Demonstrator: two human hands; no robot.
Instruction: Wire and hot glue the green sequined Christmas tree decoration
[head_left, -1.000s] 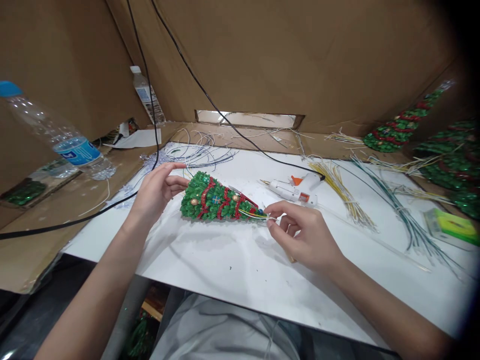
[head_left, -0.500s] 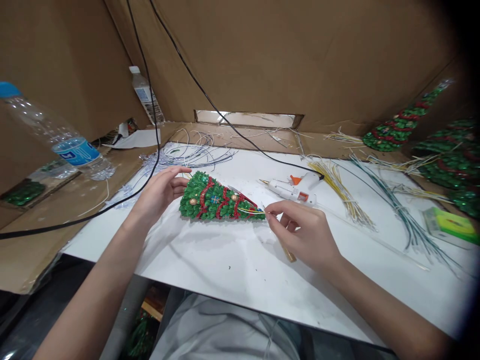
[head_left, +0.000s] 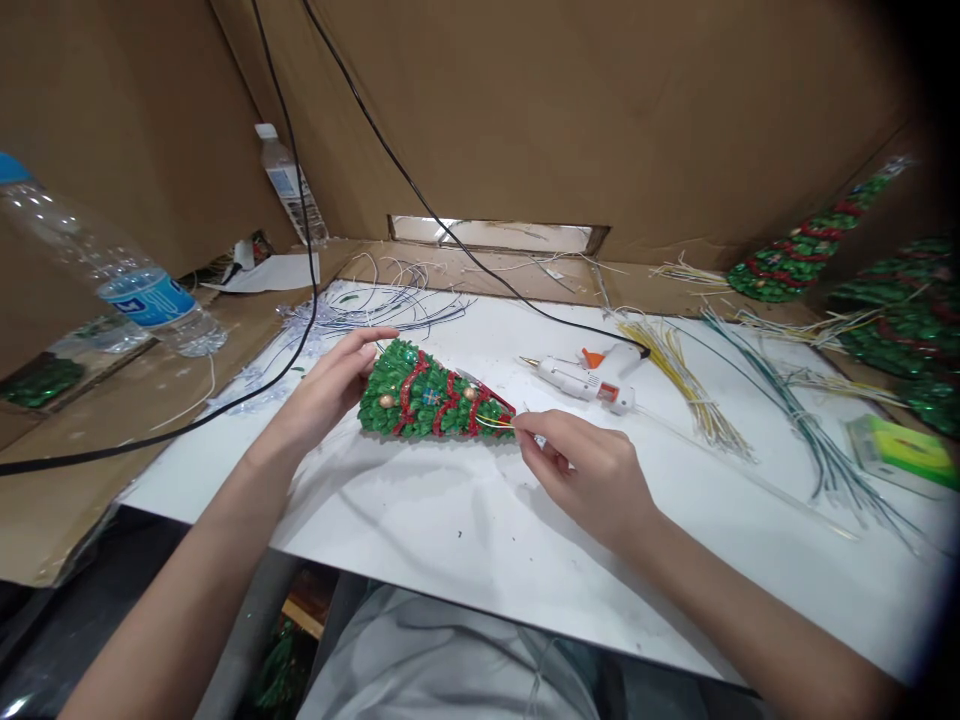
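A small green Christmas tree (head_left: 420, 396) lies on its side on the white board, its tip toward the right. Red garland, gold balls and a tiny blue ornament trim it. My left hand (head_left: 337, 385) is closed around its wide base, with some fingers hidden behind it. Near the tip, my right hand (head_left: 585, 475) pinches thin yellow and white wires (head_left: 491, 423) that lie along the tree. Its fingers cover the tip. Behind the tree shows a slim silver pointed piece (head_left: 471, 379), too small to name.
A white glue gun (head_left: 581, 380) lies behind my right hand. Bundles of yellow wires (head_left: 686, 390) and green wires (head_left: 799, 420) are to the right, near a green-yellow box (head_left: 904, 455). More trees (head_left: 795, 255) stand at far right. A water bottle (head_left: 150, 300) leans left; a black cable (head_left: 420, 200) hangs across.
My right hand has moved a little left, closer to the tree's tip, and now hides a brown stick-like handle that showed beneath it. The tree has barely moved.
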